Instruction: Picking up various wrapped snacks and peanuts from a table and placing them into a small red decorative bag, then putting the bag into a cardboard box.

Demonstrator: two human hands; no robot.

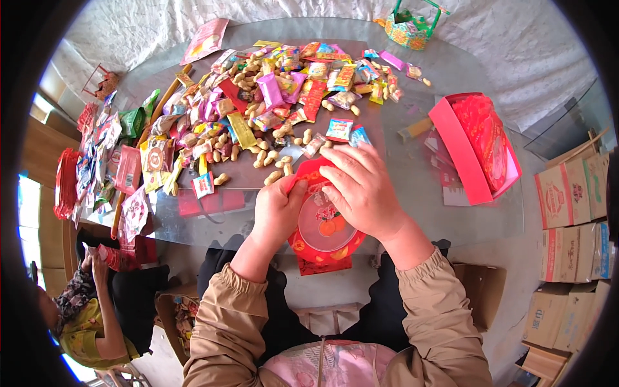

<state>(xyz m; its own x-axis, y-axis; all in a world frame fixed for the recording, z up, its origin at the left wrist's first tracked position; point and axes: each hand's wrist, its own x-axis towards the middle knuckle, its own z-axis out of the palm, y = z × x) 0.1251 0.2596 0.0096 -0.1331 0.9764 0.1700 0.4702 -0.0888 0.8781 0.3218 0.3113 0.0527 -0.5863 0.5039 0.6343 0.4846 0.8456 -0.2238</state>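
In front of me, over the table's near edge, is a red gift bag (pixel 320 222) with a clear oval window and orange shapes in its lower part. My left hand (pixel 278 209) grips its left side, thumb on the front and fingers curled behind. Across the bag's upper right lies my right hand (pixel 367 190), fingers bent over its top edge and pinching there. Whatever is between those fingertips cannot be made out. Just beyond the hands spreads a heap of wrapped candies (pixel 284 97) mixed with peanuts (pixel 261 158).
An open red box (pixel 445 122) of red bags stands at the right. Flat snack packets (pixel 129 122) lie at the left behind a wooden stick (pixel 151 119). A green basket (pixel 409 29) stands at the back. Another person (pixel 97 309) sits lower left; cartons (pixel 570 193) are stacked at right.
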